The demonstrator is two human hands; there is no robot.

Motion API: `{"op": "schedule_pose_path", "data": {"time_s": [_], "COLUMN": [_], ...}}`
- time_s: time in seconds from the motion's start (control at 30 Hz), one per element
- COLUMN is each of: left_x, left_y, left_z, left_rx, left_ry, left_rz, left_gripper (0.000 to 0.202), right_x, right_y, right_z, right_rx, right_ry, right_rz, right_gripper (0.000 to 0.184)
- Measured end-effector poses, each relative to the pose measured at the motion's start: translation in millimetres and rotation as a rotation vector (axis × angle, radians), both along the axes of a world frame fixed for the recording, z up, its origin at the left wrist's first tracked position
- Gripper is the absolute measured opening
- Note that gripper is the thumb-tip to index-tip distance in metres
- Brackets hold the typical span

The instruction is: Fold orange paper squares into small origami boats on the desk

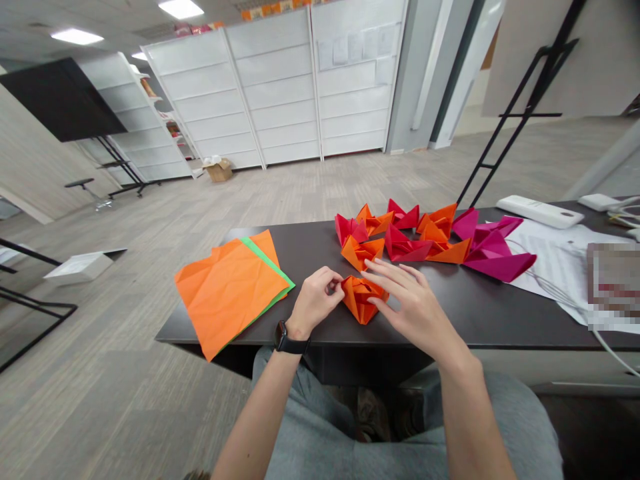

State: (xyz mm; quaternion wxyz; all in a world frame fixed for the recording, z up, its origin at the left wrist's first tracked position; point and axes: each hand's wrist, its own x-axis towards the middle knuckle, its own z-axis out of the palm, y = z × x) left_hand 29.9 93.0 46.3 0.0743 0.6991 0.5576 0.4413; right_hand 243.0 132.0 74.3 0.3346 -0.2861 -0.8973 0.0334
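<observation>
A folded orange paper boat (361, 305) sits at the table's front edge, between my hands. My left hand (317, 297), a black watch on its wrist, is closed in a pinch on the boat's left tip. My right hand (423, 310) lies over the boat's right side, fingers stretched out and apart, the thumb near its middle. The fingers cover part of the right end. Just behind stands another orange boat (361, 251). Left of my hands is a stack of orange paper sheets (235, 283), with a green sheet (265, 257) showing at its edge.
Several finished boats stand in rows behind, among them a red boat (405, 245) and a magenta boat (500, 259). To the right are printed papers (545, 250), a white device (540, 211) and cables. The dark table (310, 243) ends close to my lap.
</observation>
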Motion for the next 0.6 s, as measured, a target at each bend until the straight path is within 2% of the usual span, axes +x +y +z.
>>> {"op": "schedule_pose_path", "data": {"time_s": [0.13, 0.33, 0.47, 0.6], "left_x": [-0.3, -1.8, -3.1, -4.7], "left_y": [0.0, 1.1, 2.8, 5.2], "left_z": [-0.3, -2.1, -4.9, -8.1], "left_rx": [-0.006, -0.005, -0.014, -0.036], "left_ry": [-0.011, -0.044, -0.05, -0.071], "left_rz": [0.02, 0.095, 0.124, 0.175], "left_gripper": [0.017, 0.017, 0.017, 0.017], "right_x": [12.8, 13.9, 7.8, 6.7], "right_y": [5.7, 24.9, 27.2, 28.9], "right_z": [-8.6, -35.2, -43.1, -47.7], "right_rx": [-0.175, -0.394, -0.497, -0.508], "right_ry": [0.077, 0.155, 0.243, 0.311], "right_rz": [-0.023, -0.003, 0.007, -0.01], "right_gripper": [0.057, 0.028, 0.025, 0.023]}}
